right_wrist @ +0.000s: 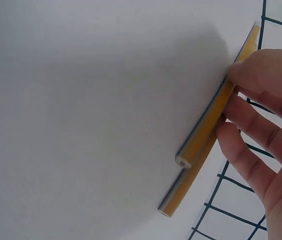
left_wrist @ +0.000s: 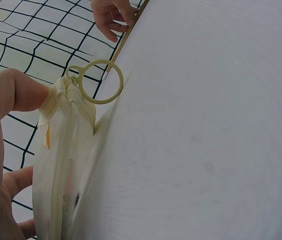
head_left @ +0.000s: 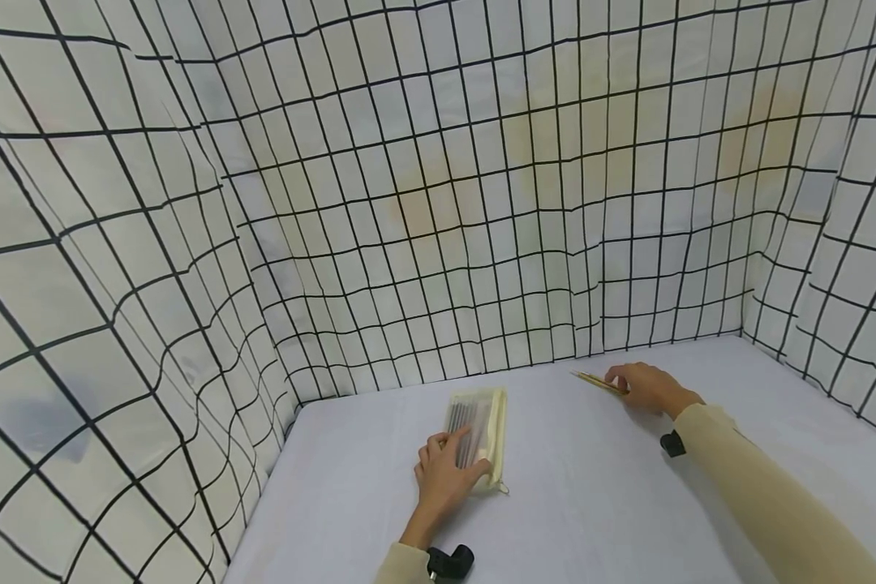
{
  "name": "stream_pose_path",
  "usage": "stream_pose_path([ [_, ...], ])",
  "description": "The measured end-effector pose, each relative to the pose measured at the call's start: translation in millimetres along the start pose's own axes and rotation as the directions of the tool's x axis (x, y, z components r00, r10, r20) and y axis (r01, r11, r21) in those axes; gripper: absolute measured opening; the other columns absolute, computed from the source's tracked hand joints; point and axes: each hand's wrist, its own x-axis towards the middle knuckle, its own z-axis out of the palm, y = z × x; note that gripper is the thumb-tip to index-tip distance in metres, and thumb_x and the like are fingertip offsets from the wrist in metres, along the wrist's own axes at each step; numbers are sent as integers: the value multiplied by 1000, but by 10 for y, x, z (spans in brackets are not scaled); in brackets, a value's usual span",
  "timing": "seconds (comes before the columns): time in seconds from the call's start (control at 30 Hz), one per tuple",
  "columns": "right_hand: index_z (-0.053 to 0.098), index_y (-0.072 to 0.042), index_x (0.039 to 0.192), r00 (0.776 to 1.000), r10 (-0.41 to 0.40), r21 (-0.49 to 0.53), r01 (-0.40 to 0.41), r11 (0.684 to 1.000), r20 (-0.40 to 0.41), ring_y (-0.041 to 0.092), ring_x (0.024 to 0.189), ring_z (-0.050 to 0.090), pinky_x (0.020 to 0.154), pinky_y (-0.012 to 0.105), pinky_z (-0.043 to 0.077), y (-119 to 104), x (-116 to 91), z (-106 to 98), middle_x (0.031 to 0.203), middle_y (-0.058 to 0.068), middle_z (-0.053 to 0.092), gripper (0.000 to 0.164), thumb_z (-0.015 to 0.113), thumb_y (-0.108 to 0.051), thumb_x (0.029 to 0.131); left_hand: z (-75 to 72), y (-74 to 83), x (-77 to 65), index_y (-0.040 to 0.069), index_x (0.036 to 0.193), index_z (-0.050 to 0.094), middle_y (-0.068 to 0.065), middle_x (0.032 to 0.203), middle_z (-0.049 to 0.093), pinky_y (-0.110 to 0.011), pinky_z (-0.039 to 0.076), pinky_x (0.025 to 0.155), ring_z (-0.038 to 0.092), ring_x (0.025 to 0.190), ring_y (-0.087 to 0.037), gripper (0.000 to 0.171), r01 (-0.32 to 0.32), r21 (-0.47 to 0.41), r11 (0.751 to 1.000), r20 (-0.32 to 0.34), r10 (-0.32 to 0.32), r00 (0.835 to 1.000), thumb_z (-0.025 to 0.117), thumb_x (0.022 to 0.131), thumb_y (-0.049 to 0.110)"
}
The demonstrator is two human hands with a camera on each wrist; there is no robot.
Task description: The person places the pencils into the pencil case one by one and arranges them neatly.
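Note:
A pale yellow pencil case (head_left: 495,414) with a see-through mesh top and dark slim items inside lies on the table. My left hand (head_left: 444,474) rests on its near part, fingers spread. In the left wrist view the thumb (left_wrist: 28,92) touches the zip end, beside a ring-shaped zipper pull (left_wrist: 119,82). Off to the right, my right hand (head_left: 646,388) pinches a yellow pencil (right_wrist: 208,122) with dark stripes between thumb and fingers. A second yellow pencil (right_wrist: 178,197) lies alongside and below it, partly hidden by the first and the fingers.
White cloth covers the table (head_left: 555,495). White fabric with a black grid (head_left: 423,243) hangs behind and at both sides, meeting the table just beyond the pencils. A black wrist device (head_left: 451,561) sits by the left sleeve, another (head_left: 673,444) below the right.

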Motion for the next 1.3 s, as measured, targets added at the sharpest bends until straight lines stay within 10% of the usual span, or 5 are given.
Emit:
stream_pose_path([
  [1.3, 64, -12, 127, 998, -6, 101, 12, 995, -60, 19, 77, 59, 60, 31, 48, -90, -18, 71, 101, 8, 69, 44, 66, -3, 85, 12, -4, 8, 25, 144, 58, -16, 140, 46, -61, 27, 105, 37, 127, -35, 78, 10, 13, 1000, 5, -10, 1000, 72, 70, 46],
])
